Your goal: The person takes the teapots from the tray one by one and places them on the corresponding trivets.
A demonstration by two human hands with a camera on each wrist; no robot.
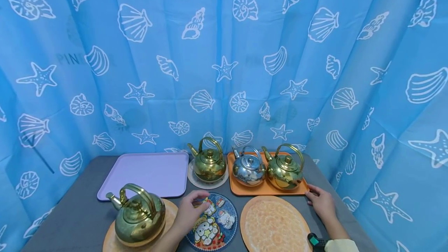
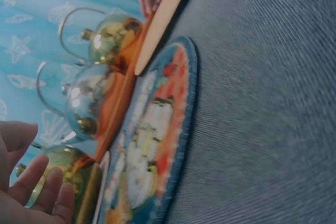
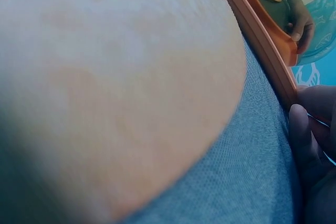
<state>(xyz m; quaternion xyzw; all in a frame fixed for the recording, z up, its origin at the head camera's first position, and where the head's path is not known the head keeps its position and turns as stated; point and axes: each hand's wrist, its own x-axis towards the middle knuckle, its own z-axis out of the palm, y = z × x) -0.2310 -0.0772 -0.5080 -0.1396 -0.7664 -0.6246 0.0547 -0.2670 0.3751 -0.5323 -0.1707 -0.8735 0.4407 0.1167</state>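
My right hand (image 1: 322, 202) pinches the front right corner of an orange tray (image 1: 241, 190) between thumb and fingers; the right wrist view shows the thumb (image 3: 299, 121) at the rim. On that tray stand a silver kettle (image 1: 249, 170) and a gold kettle (image 1: 285, 172). My left hand (image 1: 189, 211) hovers over a round blue cartoon placemat (image 1: 227, 201), its fingers loosely bent around nothing. In the left wrist view those fingers (image 2: 51, 187) are spread apart. Left of this hand, another gold kettle (image 1: 140, 221) sits on a round tan mat (image 1: 171, 207).
A purple tray (image 1: 150, 174) lies at the back left. Beside it, a third gold kettle (image 1: 209, 166) stands on a round pale mat (image 1: 197, 184). A round bread-patterned mat (image 1: 274, 224) lies in front of the orange tray. Behind the grey table hangs a blue shell-print curtain (image 1: 224, 49).
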